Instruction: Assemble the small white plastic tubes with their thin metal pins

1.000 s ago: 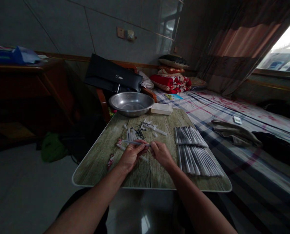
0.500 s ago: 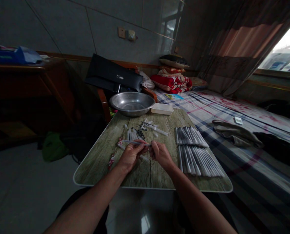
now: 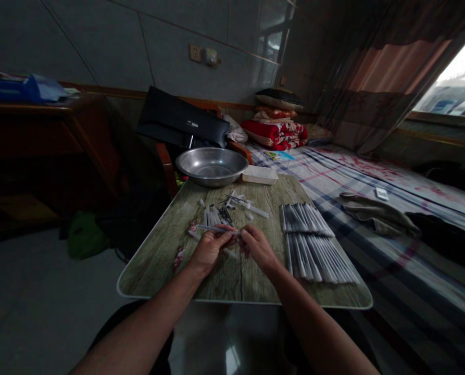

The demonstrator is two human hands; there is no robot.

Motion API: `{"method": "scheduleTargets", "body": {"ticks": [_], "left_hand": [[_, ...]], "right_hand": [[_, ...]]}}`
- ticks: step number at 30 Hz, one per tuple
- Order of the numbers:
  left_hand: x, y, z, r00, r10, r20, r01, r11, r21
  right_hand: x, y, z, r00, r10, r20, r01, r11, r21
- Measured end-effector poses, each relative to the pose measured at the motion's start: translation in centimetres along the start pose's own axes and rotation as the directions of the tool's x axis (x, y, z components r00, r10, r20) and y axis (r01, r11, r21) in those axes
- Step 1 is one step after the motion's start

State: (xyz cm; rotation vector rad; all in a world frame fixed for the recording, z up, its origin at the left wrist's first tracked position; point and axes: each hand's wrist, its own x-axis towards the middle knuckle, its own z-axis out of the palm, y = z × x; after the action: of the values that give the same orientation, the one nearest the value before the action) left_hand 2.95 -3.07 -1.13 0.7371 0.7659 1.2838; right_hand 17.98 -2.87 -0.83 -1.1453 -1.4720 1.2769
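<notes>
My left hand [image 3: 210, 247] is closed around a thin white pen-like tube [image 3: 212, 228] that sticks out to the left. My right hand [image 3: 258, 245] pinches at the tube's right end, fingertips meeting those of the left hand. Both hover just above a wood-grain table top [image 3: 158, 260]. Loose white tubes and small dark parts [image 3: 232, 207] lie just beyond the hands. Two rows of finished white pens [image 3: 312, 242] lie side by side at the right of the table.
A metal basin [image 3: 212, 165] and a white flat box [image 3: 260, 174] stand at the table's far edge. A bed with a striped sheet [image 3: 373, 198] and folded blankets [image 3: 275, 130] lies to the right. A dark wooden desk [image 3: 40, 135] stands left.
Both hands stay together on the tube; the right fingertips have shifted slightly at its end. Nothing else has moved.
</notes>
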Motion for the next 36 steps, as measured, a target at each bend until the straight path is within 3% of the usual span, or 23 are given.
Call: {"method": "scheduleTargets", "body": {"ticks": [8, 10, 12, 13, 15, 18, 20, 22, 27, 30, 33, 36], "left_hand": [[-0.1, 0.2, -0.3, 0.999, 0.038, 0.018, -0.040, 0.994, 0.103], [-0.2, 0.4, -0.4, 0.999, 0.041, 0.008, -0.042, 0.993, 0.109], [-0.4, 0.6, -0.3, 0.999, 0.034, -0.021, -0.032, 0.996, 0.084], [-0.4, 0.7, -0.3, 0.999, 0.025, -0.032, -0.023, 0.998, 0.066], [-0.6, 1.0, -0.2, 0.999, -0.012, -0.037, 0.013, 0.999, 0.046], [-1.0, 1.4, 0.0, 0.997, -0.071, -0.015, 0.073, 0.992, 0.105], [-1.2, 1.6, 0.1, 0.996, -0.093, 0.003, 0.091, 0.981, 0.173], [-1.3, 1.6, 0.2, 0.994, -0.103, 0.027, 0.094, 0.969, 0.230], [-1.1, 1.4, 0.1, 0.990, -0.106, 0.090, 0.073, 0.945, 0.318], [-1.2, 1.4, 0.1, 0.986, -0.120, 0.114, 0.071, 0.929, 0.363], [-1.4, 1.5, 0.2, 0.981, -0.144, 0.132, 0.079, 0.911, 0.405], [-1.4, 1.4, 0.2, 0.977, -0.157, 0.146, 0.080, 0.899, 0.431]], "right_hand": [[-0.1, 0.7, 0.4, 0.998, -0.007, 0.060, 0.003, 0.998, 0.062], [0.4, 0.8, 0.0, 0.995, -0.009, 0.098, 0.011, 1.000, -0.016], [1.2, 0.9, -0.8, 0.996, -0.043, 0.082, 0.063, 0.966, -0.252], [1.7, 1.0, -1.3, 0.996, -0.072, 0.052, 0.087, 0.907, -0.412], [2.6, 1.4, -2.1, 0.993, -0.118, -0.020, 0.069, 0.706, -0.704], [3.5, 2.4, -2.7, 0.993, -0.090, -0.081, -0.034, 0.430, -0.902], [3.7, 2.9, -2.8, 0.995, -0.048, -0.086, -0.065, 0.341, -0.938], [3.7, 3.0, -2.7, 0.997, -0.027, -0.078, -0.066, 0.308, -0.949], [3.6, 2.4, -2.9, 0.997, -0.055, -0.049, -0.027, 0.341, -0.940], [3.4, 2.0, -3.5, 0.993, -0.108, -0.049, 0.002, 0.422, -0.906], [3.1, 1.5, -4.2, 0.980, -0.178, -0.093, 0.038, 0.619, -0.784], [2.7, 0.0, -4.7, 0.974, -0.164, -0.154, 0.080, 0.894, -0.441]]}}
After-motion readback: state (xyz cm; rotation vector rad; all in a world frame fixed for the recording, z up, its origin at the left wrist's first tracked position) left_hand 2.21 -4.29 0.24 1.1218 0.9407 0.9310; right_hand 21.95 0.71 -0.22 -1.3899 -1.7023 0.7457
